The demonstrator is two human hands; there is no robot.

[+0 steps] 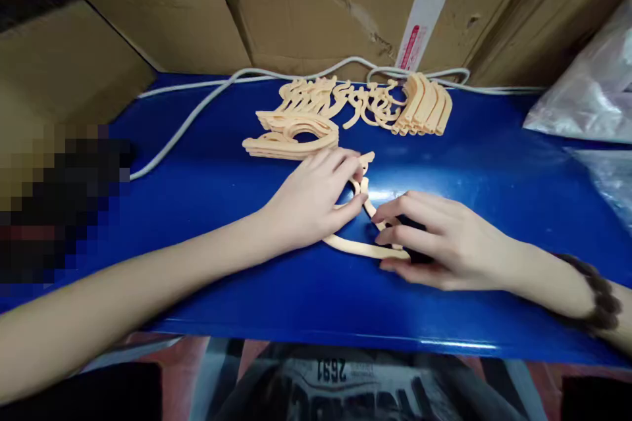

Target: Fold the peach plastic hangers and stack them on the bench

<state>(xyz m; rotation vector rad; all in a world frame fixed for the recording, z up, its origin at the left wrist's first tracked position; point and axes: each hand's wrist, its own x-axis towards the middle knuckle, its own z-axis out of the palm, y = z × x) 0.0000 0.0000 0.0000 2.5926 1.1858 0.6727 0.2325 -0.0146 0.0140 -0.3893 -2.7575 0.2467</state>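
Beige curved plastic pieces lie on the blue table [207, 302]. My left hand [316, 194] is closed on a beige piece [366, 161] near the middle, with thumb and fingertips pinching around it. My right hand [434, 237], with a dark band at the wrist, has its fingers curled round the right end of a long curved beige piece [355, 247]. A narrow beige strip [369, 205] runs between the two hands. My left hand partly covers the joined shape, and my right fingers hide its right end.
Behind my hands are stacked arched pieces [296, 145], rows of small hooks [309, 95], loose hooks [368, 105] and a bundle of curved arms [424, 105]. A white cable [190, 120] runs before cardboard boxes [316, 6]. Clear plastic bags [587, 92] sit at right.
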